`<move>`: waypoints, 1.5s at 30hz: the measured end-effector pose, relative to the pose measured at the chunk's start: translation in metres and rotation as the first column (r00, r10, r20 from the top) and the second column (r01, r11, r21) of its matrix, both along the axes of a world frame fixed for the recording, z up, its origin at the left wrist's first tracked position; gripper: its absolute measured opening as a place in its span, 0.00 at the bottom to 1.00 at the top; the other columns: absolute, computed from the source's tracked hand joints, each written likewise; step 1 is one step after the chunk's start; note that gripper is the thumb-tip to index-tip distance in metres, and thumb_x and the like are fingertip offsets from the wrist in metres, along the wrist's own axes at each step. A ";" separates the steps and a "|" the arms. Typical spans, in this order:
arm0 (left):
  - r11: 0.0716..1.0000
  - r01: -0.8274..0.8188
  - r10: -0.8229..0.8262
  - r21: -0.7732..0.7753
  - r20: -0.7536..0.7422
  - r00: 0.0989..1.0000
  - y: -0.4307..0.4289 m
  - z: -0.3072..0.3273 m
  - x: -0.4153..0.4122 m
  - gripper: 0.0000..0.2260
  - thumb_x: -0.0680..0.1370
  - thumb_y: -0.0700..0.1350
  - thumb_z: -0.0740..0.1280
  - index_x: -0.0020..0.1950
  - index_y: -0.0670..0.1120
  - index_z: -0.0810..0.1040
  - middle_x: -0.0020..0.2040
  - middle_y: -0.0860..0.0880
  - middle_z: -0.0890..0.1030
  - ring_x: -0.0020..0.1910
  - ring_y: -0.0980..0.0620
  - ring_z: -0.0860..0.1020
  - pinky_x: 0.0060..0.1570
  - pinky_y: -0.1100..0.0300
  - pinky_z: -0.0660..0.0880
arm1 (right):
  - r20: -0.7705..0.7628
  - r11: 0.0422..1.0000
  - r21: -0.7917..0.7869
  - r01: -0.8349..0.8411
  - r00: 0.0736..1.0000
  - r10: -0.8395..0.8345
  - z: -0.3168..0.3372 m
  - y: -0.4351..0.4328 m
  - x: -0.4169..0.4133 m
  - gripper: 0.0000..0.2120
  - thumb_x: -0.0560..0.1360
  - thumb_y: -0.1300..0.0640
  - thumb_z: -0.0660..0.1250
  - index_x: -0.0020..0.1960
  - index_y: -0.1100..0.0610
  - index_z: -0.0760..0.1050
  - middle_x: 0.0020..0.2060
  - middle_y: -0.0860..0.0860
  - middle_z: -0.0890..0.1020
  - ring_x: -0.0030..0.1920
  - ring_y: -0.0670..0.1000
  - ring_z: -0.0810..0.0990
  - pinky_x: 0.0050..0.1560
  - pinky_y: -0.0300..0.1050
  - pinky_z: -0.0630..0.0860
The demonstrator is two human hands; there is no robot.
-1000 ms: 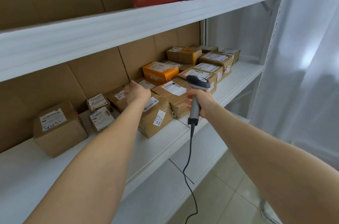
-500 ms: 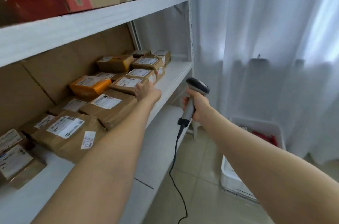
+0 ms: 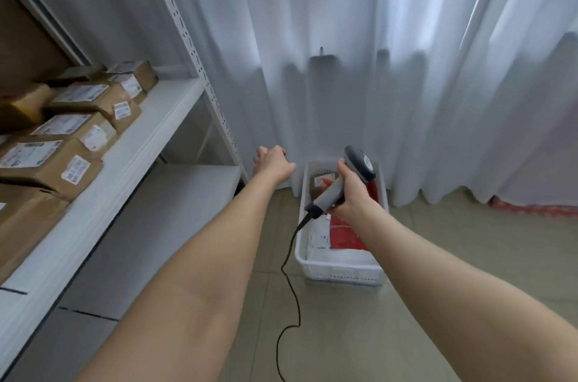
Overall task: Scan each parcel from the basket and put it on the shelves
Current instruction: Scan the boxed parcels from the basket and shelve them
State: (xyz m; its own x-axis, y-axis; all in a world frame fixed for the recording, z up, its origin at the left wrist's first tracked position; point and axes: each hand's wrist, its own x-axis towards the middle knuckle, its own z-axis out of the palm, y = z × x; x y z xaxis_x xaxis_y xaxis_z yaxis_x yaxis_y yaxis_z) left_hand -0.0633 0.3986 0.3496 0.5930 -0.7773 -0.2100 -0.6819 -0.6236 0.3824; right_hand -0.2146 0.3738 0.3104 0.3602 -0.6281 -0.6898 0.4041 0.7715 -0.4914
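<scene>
A white plastic basket (image 3: 341,272) stands on the floor by the curtain, holding a red parcel (image 3: 347,233), a white parcel (image 3: 319,241) and a brown box (image 3: 317,186). My right hand (image 3: 348,194) grips a grey barcode scanner (image 3: 356,165) above the basket, its black cable (image 3: 289,287) hanging to the floor. My left hand (image 3: 273,162) hangs in the air left of the basket, fingers loosely curled, holding nothing. Several brown labelled parcels (image 3: 53,159) lie on the white shelf (image 3: 134,144) at the left.
A lower white shelf board (image 3: 150,225) runs beneath. The perforated shelf upright (image 3: 200,69) stands between shelf and white curtain (image 3: 375,53). Beige floor tiles (image 3: 359,334) lie around the basket. A red strip (image 3: 531,209) shows under the curtain at right.
The view swung right from the shelf to the basket. My left hand left the parcels on the shelf and moved toward the basket; my right hand carried the scanner over it.
</scene>
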 end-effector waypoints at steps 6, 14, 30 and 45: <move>0.994 0.098 -0.094 0.044 -0.076 0.993 -0.052 -0.050 -0.040 0.20 0.78 0.45 0.64 0.69 0.45 0.68 0.69 0.41 0.62 0.68 0.41 0.64 0.64 0.53 0.66 | -0.076 0.994 0.047 0.096 0.993 -0.092 -0.046 -0.051 -0.044 0.15 0.73 0.46 0.73 0.50 0.56 0.77 0.38 0.51 0.82 0.41 0.51 0.81 0.51 0.56 0.78; 0.985 0.146 -0.131 0.094 -0.149 0.980 -0.132 -0.111 -0.036 0.20 0.77 0.42 0.64 0.69 0.46 0.69 0.69 0.42 0.64 0.64 0.43 0.71 0.61 0.54 0.69 | -0.156 0.992 0.076 0.098 0.984 -0.085 -0.100 -0.118 -0.044 0.15 0.72 0.45 0.73 0.50 0.55 0.77 0.39 0.52 0.82 0.41 0.51 0.81 0.43 0.53 0.79; 0.975 0.038 0.052 0.218 -0.396 0.917 -0.294 -0.234 0.008 0.19 0.79 0.43 0.64 0.70 0.45 0.69 0.70 0.42 0.66 0.53 0.48 0.75 0.45 0.63 0.70 | -0.352 0.992 0.128 0.008 0.935 0.038 -0.198 -0.295 0.018 0.16 0.71 0.45 0.75 0.49 0.56 0.77 0.33 0.52 0.79 0.32 0.49 0.78 0.35 0.43 0.76; 0.863 -0.427 0.497 0.271 -0.605 0.621 -0.423 -0.350 0.009 0.18 0.78 0.38 0.64 0.69 0.41 0.70 0.62 0.42 0.76 0.54 0.47 0.75 0.50 0.58 0.72 | -0.350 0.949 0.223 -0.223 0.890 0.291 -0.311 -0.444 0.034 0.17 0.71 0.49 0.75 0.51 0.60 0.78 0.32 0.53 0.78 0.32 0.50 0.77 0.42 0.46 0.78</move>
State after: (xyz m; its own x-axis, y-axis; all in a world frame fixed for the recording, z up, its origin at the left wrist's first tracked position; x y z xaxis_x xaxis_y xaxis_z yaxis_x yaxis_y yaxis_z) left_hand -0.0542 -0.0246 0.0000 0.5623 -0.3946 -0.7268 0.0936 -0.8428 0.5300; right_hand -0.1802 -0.0700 -0.0006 0.1867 -0.4081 -0.8937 -0.0070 0.9091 -0.4166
